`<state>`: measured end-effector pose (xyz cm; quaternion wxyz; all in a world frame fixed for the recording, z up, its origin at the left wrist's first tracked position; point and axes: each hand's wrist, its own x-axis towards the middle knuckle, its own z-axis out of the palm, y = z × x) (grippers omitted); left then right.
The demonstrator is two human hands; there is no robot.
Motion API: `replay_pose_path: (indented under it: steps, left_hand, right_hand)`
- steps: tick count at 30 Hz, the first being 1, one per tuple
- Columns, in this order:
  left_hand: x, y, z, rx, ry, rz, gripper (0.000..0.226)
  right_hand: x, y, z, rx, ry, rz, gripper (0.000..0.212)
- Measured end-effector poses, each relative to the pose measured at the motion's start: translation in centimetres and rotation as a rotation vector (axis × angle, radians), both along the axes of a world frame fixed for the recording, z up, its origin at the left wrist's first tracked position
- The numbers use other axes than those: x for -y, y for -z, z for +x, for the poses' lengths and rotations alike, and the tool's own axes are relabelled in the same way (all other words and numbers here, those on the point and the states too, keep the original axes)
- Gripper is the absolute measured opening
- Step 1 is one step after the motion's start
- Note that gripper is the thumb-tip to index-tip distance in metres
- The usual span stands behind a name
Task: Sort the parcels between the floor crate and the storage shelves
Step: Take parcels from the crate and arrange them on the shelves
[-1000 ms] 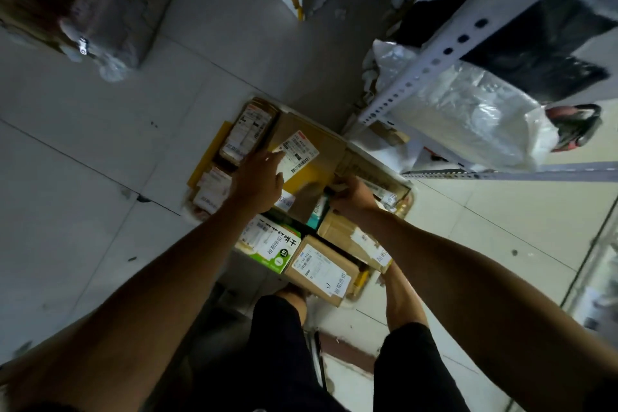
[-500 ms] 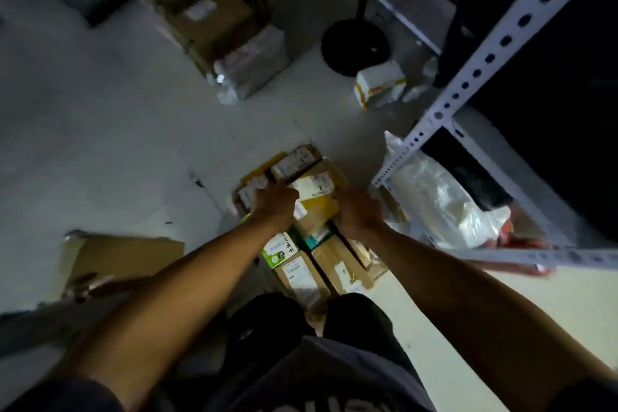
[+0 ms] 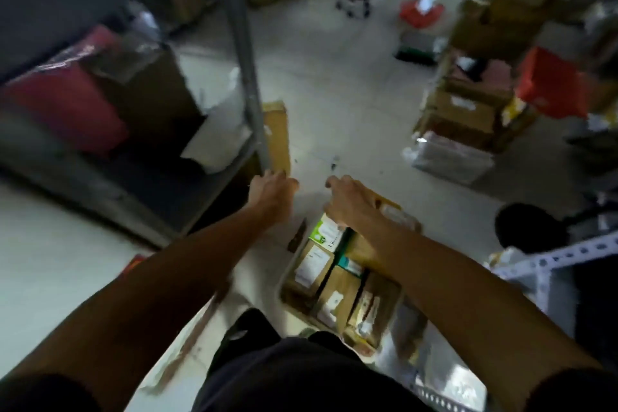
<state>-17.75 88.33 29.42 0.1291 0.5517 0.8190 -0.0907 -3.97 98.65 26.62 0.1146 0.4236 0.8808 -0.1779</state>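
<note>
Grey floor (image 3: 351,104); left hand (image 3: 271,189) grips tan parcel (image 3: 277,135); right hand (image 3: 347,199) grasp unclear

A dim indoor view with heavy motion blur across the whole picture. The pale floor (image 3: 351,84) is the brightest area and carries a small glare spot near its centre. The storage shelves (image 3: 100,104) on the left sit in deep shadow, their contents smeared. Both forearms read as dark shapes. Labels on the parcels in the floor crate (image 3: 337,291) are too blurred to read. Straight lines bend toward the edges, showing wide-angle distortion.
</note>
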Motion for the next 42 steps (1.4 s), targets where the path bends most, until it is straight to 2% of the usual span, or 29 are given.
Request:
replay_pose_path:
  steps: [6, 11, 17, 21, 26, 30, 32, 35, 39, 42]
  left_hand:
    - [12.4, -3.0, -3.0, -0.008, -0.291, 0.082, 0.045]
    - [24.4, -4.7, -2.3, -0.072, -0.559, 0.146, 0.045]
    - [41.3, -5.6, 2.1, -0.126, -0.883, 0.157, 0.042]
    - [51.6, -6.1, 7.4, -0.136, -1.175, 0.143, 0.044]
    - [63.2, -8.0, 16.1, -0.208, -1.491, 0.070, 0.045]
    - [70.5, -10.1, 24.2, -0.339, -1.713, -0.004, 0.034]
    - [73.2, -11.4, 28.3, -0.402, -1.815, -0.049, 0.035]
    - [76.1, -13.4, 34.2, -0.449, -1.964, -0.127, 0.039]
    - [77.9, -15.6, 41.9, -0.532, -2.195, -0.251, 0.037]
    - [78.0, -17.2, 47.1, -0.592, -2.342, -0.322, 0.036]
  right_hand:
    - [8.1, -3.2, -7.5, -0.100, -0.316, 0.071, 0.039]
    - [18.7, -4.7, -10.8, -0.141, -0.638, 0.066, 0.051]
    - [35.2, -6.1, -11.4, -0.170, -0.927, -0.004, 0.038]
    - [46.1, -6.9, -10.1, -0.195, -1.122, -0.024, 0.043]
    - [60.1, -8.3, -6.6, -0.220, -1.437, -0.016, 0.050]
    - [70.3, -10.2, -2.5, -0.277, -1.777, 0.033, 0.049]
    - [75.0, -11.7, 0.3, -0.324, -1.950, 0.078, 0.048]
    - [80.6, -13.7, 5.2, -0.433, -2.159, 0.129, 0.039]
    - [85.4, -15.5, 12.2, -0.551, -2.426, 0.187, 0.051]
    - [87.7, -17.6, 17.6, -0.678, -2.572, 0.148, 0.049]
